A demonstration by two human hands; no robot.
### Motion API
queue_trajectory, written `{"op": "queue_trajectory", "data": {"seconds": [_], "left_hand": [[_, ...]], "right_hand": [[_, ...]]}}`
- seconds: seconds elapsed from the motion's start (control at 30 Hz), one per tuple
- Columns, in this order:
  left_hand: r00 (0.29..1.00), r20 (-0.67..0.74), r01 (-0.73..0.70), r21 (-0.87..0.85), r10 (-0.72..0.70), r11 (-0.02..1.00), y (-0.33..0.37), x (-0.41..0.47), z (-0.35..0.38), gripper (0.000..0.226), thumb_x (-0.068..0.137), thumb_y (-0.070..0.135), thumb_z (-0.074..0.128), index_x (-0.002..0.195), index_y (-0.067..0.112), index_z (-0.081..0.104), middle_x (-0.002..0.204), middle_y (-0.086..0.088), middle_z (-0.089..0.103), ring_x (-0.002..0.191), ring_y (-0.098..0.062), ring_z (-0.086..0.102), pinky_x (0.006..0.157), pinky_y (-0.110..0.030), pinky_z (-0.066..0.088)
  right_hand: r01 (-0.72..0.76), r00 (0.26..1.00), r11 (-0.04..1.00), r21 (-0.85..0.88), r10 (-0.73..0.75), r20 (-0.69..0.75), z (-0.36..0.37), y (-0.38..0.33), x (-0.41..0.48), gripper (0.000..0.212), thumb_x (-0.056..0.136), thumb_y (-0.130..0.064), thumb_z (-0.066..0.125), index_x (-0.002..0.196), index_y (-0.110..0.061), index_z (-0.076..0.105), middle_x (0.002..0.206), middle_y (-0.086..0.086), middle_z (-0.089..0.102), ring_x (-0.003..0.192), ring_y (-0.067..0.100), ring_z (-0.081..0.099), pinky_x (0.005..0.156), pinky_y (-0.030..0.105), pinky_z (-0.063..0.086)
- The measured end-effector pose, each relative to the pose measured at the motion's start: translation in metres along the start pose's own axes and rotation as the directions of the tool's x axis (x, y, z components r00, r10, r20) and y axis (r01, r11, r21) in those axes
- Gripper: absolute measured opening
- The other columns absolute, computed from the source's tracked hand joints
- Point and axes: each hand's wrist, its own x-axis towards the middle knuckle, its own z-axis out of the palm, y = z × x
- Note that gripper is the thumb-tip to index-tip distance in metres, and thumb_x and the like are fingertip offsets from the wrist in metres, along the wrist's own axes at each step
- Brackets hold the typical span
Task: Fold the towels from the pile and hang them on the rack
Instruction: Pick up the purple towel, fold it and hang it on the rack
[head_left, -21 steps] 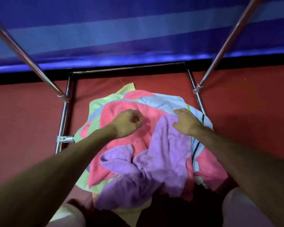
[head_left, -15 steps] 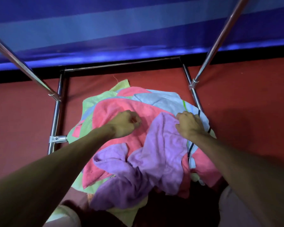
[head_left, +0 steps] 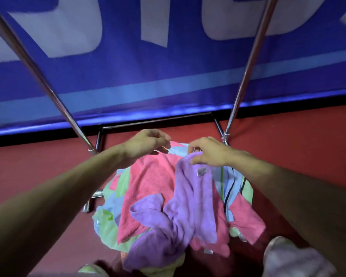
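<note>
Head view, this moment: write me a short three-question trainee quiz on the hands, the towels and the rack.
1. Multiple choice: which towel does the right hand pinch by its upper edge? A pink towel; B purple towel; C green towel.
2. True or false: no towel hangs on the two slanted rack poles in view.
3. Fill in: the small sewn tag on the purple towel sits just below the ____ hand.

Key: 1 B. 2 True, both poles are bare where they show. 3 right.
</note>
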Motion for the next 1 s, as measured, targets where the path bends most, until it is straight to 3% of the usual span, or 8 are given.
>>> {"op": "queue_trajectory", "data": {"seconds": [0.07,0.27,0.43,0.53,0.63,0.73,0.83,1.0], "left_hand": [[1.000,0.006,-0.023,-0.035,0.023,0.999,0.015,-0.023,-0.010,0.013,0.092,0.004,0.055,0.101,0.013,0.060,0.096,-0.007,0.068,0.088,-0.017,0.065,0.086,-0.028,0.046],[0.989,-0.052,-0.144,-0.138,0.137,0.980,0.052,-0.080,-0.024,0.035,0.090,0.002,0.059,0.124,0.010,0.057,0.109,-0.004,0.070,0.094,-0.010,0.065,0.076,-0.016,0.052],[0.985,0.023,-0.151,-0.386,0.173,0.910,0.060,-0.096,-0.028,0.055,0.086,0.012,0.059,0.136,-0.001,0.041,0.120,-0.019,0.064,0.108,-0.027,0.062,0.093,-0.035,0.047],[0.991,-0.014,-0.130,-0.355,0.134,0.926,0.054,-0.097,-0.033,0.030,0.091,0.005,0.051,0.121,0.004,0.048,0.106,-0.015,0.062,0.100,-0.027,0.058,0.091,-0.034,0.045],[0.984,0.103,-0.120,-0.195,0.142,0.973,0.046,-0.100,-0.030,0.029,0.088,-0.003,0.049,0.114,0.000,0.061,0.107,-0.015,0.063,0.101,-0.024,0.058,0.100,-0.039,0.045],[0.977,0.139,-0.149,-0.090,0.160,0.985,0.041,-0.102,-0.022,0.026,0.088,-0.001,0.054,0.110,0.002,0.067,0.111,-0.014,0.069,0.103,-0.021,0.064,0.102,-0.040,0.046],[0.978,0.053,-0.194,-0.086,0.199,0.977,0.038,-0.098,-0.016,0.022,0.091,0.011,0.061,0.111,0.004,0.068,0.109,-0.016,0.070,0.097,-0.022,0.065,0.098,-0.044,0.047],[0.936,-0.099,-0.341,-0.021,0.337,0.940,0.045,-0.101,-0.014,0.033,0.080,0.025,0.072,0.098,-0.002,0.066,0.088,-0.009,0.065,0.082,-0.017,0.056,0.078,-0.039,0.045]], "right_hand": [[0.087,0.995,0.996,0.016,-0.087,-0.040,-0.020,-0.029,-0.006,0.010,0.076,-0.014,0.072,0.085,-0.016,0.070,0.069,-0.006,0.058,0.071,0.014,0.050,0.060,0.013,0.035],[0.274,0.951,0.957,0.094,-0.255,-0.176,-0.083,-0.107,-0.031,0.019,0.079,-0.002,0.064,0.089,-0.016,0.072,0.085,-0.007,0.070,0.078,-0.002,0.058,0.073,0.017,0.043],[0.317,0.926,0.892,0.322,-0.218,-0.309,-0.086,-0.135,-0.048,0.019,0.080,0.004,0.065,0.090,-0.013,0.068,0.089,0.000,0.070,0.080,0.002,0.062,0.078,0.021,0.049],[0.278,0.904,0.909,0.310,-0.138,-0.405,-0.080,-0.134,-0.045,0.015,0.076,-0.010,0.075,0.084,-0.021,0.070,0.085,-0.006,0.072,0.083,0.009,0.066,0.080,0.030,0.052],[0.229,0.887,0.928,0.293,-0.076,-0.455,-0.088,-0.137,-0.040,0.020,0.070,-0.017,0.082,0.085,-0.024,0.070,0.087,-0.004,0.072,0.087,0.015,0.066,0.080,0.033,0.052],[0.180,0.914,0.846,0.502,0.044,-0.403,-0.090,-0.139,-0.044,0.031,0.072,-0.007,0.081,0.096,-0.018,0.066,0.093,0.009,0.073,0.086,0.022,0.068,0.081,0.035,0.054],[0.131,0.938,0.777,0.616,0.104,-0.330,-0.090,-0.143,-0.052,0.032,0.079,0.002,0.071,0.105,-0.014,0.061,0.095,0.017,0.072,0.078,0.019,0.065,0.074,0.030,0.053],[0.186,0.910,0.765,0.617,0.103,-0.401,-0.101,-0.142,-0.062,0.030,0.081,0.005,0.067,0.103,-0.015,0.059,0.095,0.013,0.069,0.083,0.018,0.065,0.077,0.035,0.055]]}}
